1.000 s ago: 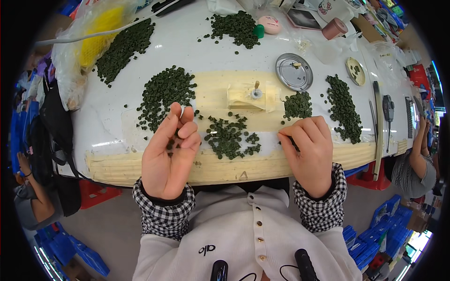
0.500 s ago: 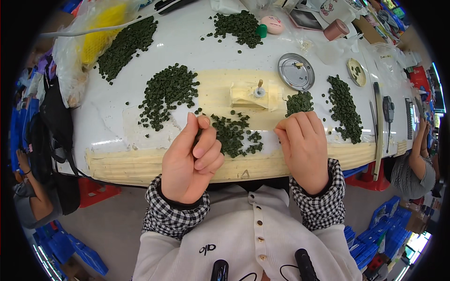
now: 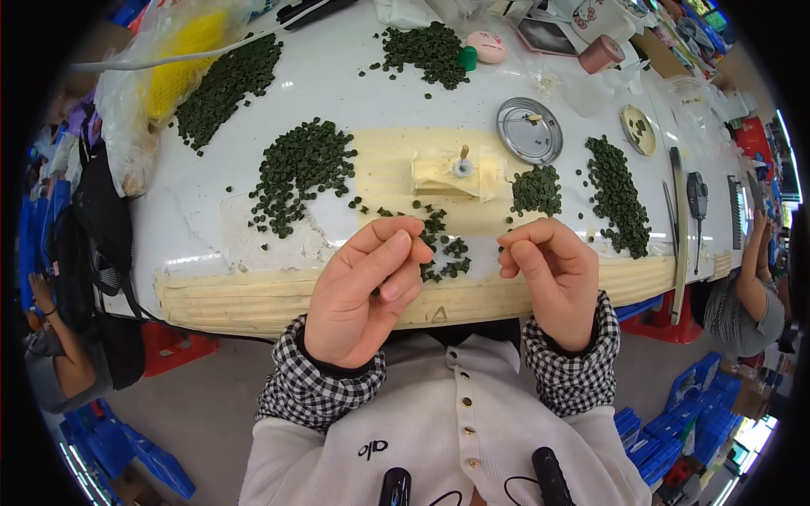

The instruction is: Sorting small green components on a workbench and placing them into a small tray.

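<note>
Over the table's near edge, my left hand (image 3: pixel 361 291) is raised with thumb and fingers pinched together; whatever lies between them is hidden. My right hand (image 3: pixel 557 282) is also pinched, with a tiny dark green piece (image 3: pixel 500 249) showing at its fingertips. Between and behind the hands lies a loose heap of small dark green pieces (image 3: pixel 456 249), partly covered by my left fingers. Beyond it sits a block wrapped in cream tape (image 3: pixel 432 175), with a small metal collar and a short brown peg (image 3: pixel 464 153) standing up. A flat patch of green pieces (image 3: pixel 537 191) is right of the block.
More green heaps lie at left (image 3: pixel 304 169), far left (image 3: pixel 228 84), far middle (image 3: pixel 426 52) and right (image 3: pixel 618 198). A round metal lid (image 3: pixel 506 145), a pale dish (image 3: pixel 631 142), a long strip (image 3: pixel 679 244) and a black handheld tool (image 3: pixel 699 202) lie rightward. A plastic bag (image 3: pixel 126 110) is far left.
My left hand has shifted right, and its fingers have turned toward the right hand. My right hand has rolled so its thumb and curled fingers show. The heaps look the same.
</note>
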The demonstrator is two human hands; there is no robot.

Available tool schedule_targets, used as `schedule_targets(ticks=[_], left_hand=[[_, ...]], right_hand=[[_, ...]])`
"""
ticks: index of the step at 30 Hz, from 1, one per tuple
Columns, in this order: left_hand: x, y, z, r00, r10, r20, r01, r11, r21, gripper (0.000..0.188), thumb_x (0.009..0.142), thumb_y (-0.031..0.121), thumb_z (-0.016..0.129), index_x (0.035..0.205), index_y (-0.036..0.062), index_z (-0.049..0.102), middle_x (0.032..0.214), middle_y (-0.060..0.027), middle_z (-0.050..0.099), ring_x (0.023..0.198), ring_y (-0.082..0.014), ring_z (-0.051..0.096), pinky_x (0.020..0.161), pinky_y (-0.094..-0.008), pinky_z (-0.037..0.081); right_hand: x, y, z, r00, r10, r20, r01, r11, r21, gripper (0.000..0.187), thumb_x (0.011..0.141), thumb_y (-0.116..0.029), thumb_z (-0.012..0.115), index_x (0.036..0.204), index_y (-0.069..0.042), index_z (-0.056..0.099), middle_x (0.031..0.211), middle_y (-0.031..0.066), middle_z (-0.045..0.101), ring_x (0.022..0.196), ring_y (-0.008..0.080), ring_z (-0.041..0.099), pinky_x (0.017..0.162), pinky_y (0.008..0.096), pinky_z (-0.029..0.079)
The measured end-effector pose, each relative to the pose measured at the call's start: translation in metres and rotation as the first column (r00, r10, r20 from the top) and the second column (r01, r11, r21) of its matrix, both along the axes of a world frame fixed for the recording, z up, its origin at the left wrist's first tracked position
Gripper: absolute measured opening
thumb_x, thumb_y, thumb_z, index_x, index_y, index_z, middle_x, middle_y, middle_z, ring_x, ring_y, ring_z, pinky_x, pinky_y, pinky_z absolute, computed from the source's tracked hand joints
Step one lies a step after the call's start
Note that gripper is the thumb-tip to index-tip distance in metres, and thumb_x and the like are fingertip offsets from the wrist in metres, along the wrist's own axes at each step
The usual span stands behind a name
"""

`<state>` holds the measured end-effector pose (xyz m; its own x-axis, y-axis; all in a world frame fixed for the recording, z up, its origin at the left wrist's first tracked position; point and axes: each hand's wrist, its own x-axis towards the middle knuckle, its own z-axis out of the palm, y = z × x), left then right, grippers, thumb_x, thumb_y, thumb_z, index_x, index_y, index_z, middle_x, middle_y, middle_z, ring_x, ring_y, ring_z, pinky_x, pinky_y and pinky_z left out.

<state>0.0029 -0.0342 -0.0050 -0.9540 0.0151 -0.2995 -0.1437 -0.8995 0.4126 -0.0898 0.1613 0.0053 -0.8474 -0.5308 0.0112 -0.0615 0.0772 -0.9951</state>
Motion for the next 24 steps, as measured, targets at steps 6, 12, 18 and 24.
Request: schedule_targets(ticks=[6,12,18,24], left_hand=[[-0.001,0.004,-0.001,0.999,0.032,0.020,-0.031,0.998,-0.063,0.028,0.096,0.010,0.049,0.120,-0.0019,0.056,0.092,-0.0040,0.062,0.062,-0.0042,0.041,0.056,-0.0183,0.034],[-0.005,0.006,0.003,0.998,0.052,0.039,-0.047,0.992,-0.116,0.029,0.096,0.009,0.048,0.122,-0.0018,0.054,0.096,-0.0068,0.064,0.061,-0.0035,0.040,0.057,-0.0180,0.034],[-0.002,0.005,-0.004,0.999,0.032,-0.013,-0.033,0.994,-0.108,0.024,0.095,0.007,0.050,0.117,0.0004,0.057,0.100,-0.0120,0.067,0.056,-0.0023,0.038,0.053,-0.0169,0.034],[-0.001,0.007,-0.006,0.999,0.012,-0.031,-0.017,0.987,-0.160,0.023,0.095,0.007,0.051,0.115,0.0017,0.059,0.101,-0.0146,0.067,0.052,-0.0015,0.034,0.050,-0.0163,0.032]], right_hand=[[-0.007,0.004,-0.011,0.885,0.141,0.443,-0.004,0.955,-0.296,0.020,0.095,-0.015,0.054,0.101,0.003,0.062,0.082,0.0072,0.065,0.074,0.0124,0.063,0.068,0.0249,0.053],[-0.007,0.003,-0.008,0.822,0.201,0.534,-0.015,0.943,-0.332,0.023,0.095,-0.014,0.054,0.109,0.003,0.060,0.093,0.0117,0.067,0.084,0.0173,0.067,0.074,0.0281,0.056],[-0.006,0.002,-0.004,0.853,0.193,0.486,-0.044,0.953,-0.301,0.021,0.093,-0.008,0.055,0.111,0.003,0.058,0.096,0.0127,0.067,0.087,0.0181,0.067,0.077,0.0283,0.056],[-0.001,-0.001,0.000,0.899,0.167,0.405,-0.042,0.953,-0.300,0.020,0.090,0.000,0.056,0.110,0.004,0.058,0.099,0.0140,0.067,0.091,0.0182,0.067,0.079,0.0282,0.055]])
